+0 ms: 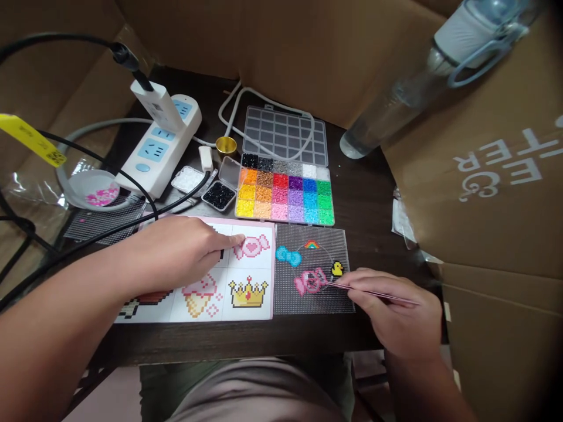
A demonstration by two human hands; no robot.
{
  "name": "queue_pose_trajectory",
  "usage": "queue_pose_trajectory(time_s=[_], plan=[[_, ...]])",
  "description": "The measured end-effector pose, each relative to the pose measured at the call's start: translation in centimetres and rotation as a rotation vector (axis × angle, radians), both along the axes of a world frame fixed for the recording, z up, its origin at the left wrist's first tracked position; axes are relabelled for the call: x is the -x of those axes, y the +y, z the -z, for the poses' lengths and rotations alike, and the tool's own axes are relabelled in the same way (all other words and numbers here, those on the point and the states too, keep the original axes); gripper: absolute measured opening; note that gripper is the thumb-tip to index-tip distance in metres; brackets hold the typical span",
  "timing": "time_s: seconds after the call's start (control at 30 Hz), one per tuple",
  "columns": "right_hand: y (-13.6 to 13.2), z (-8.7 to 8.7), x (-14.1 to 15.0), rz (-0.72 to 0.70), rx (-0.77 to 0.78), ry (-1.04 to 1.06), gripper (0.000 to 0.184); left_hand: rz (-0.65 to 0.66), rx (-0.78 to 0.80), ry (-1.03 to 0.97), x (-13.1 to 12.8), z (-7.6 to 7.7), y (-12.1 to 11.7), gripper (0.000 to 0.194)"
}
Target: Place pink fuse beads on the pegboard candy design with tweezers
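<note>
My left hand (185, 252) rests on a pattern sheet (246, 305), fingers curled, index finger pointing at the pink candy picture (251, 247). My right hand (396, 310) pinches thin pink tweezers (373, 292) whose tip reaches the pink bead candy (310, 281) on a clear pegboard (285, 299). The pegboard also carries a blue bow (288, 255), a small rainbow (312, 244) and a yellow duck (337, 269). An open bead box (285, 189) with many coloured compartments lies just behind the sheet and pegboard.
A white power strip (160, 143) with a plugged adapter and black cables lies at the back left. Small trays of white beads (188, 179) and black beads (219, 195), a gold cap (226, 145) and a pink-bead dish (94, 190) sit nearby. A water bottle (422, 70) and cardboard walls surround the table.
</note>
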State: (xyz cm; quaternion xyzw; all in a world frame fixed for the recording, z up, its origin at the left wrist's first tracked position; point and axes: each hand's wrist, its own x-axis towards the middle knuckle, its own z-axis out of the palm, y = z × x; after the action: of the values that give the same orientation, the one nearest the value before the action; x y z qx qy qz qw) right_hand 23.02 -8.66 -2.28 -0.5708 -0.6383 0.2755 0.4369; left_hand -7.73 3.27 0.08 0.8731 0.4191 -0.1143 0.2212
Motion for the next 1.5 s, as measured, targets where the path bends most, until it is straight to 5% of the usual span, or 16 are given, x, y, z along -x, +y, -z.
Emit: queue_pose_trajectory(time_s=[0.1,1.5], plan=[[-0.2,0.3,0.2,-0.033,-0.004,-0.015,0.021,0.07,-0.018,0.099,-0.1,-0.2,0.0,0.052],[-0.2,1.4,0.4,-0.059,-0.035,-0.018,0.02,0.065,0.002,0.16,-0.5,-0.6,-0.2,0.05]])
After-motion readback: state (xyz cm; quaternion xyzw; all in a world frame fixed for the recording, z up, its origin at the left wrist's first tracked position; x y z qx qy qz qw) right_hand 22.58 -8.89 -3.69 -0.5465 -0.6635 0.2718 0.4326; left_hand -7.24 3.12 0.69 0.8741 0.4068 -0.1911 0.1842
